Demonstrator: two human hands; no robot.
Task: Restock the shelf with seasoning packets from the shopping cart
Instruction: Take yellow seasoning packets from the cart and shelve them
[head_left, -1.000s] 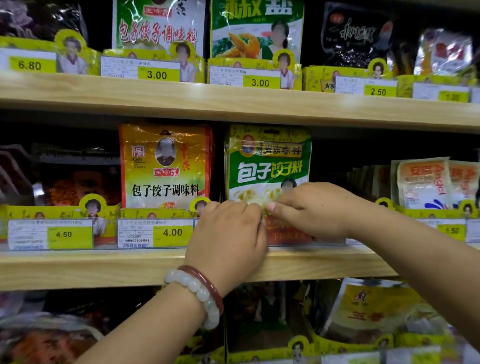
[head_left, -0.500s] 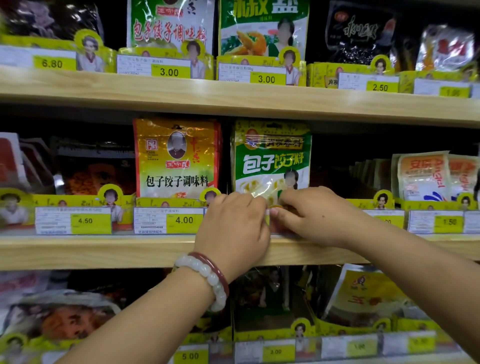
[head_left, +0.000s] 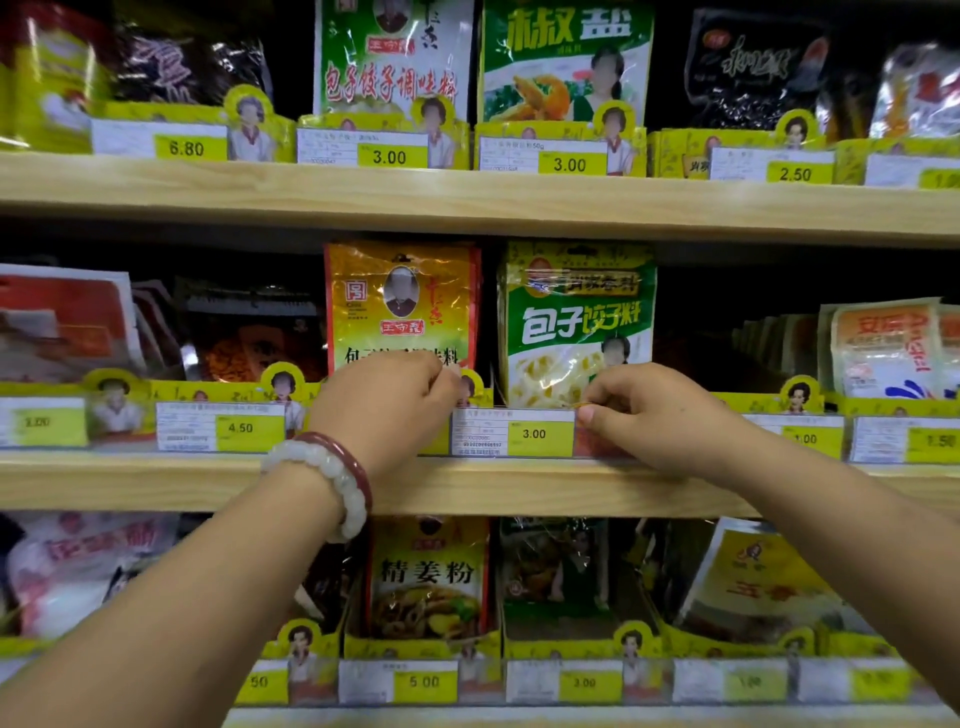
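Seasoning packets (head_left: 574, 322): two upright on middle shelf (head_left: 519, 486).

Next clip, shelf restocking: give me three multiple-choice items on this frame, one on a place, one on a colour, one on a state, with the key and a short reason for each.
1. Where are both hands?
A. At the middle shelf's front edge
B. On the top shelf
C. In a shopping cart

2. What colour is the packet above the 3.00 tag between the hands?
A. Blue
B. Green and white
C. Black

3. What is the left hand doing?
A. Hanging flat and open
B. Carrying a bottle
C. Fingers curled at the tag strip

Key: A, the left hand and right hand are at the middle shelf; B, the dumpling seasoning packet over the price tag is green and white; C, its fingers curl there.
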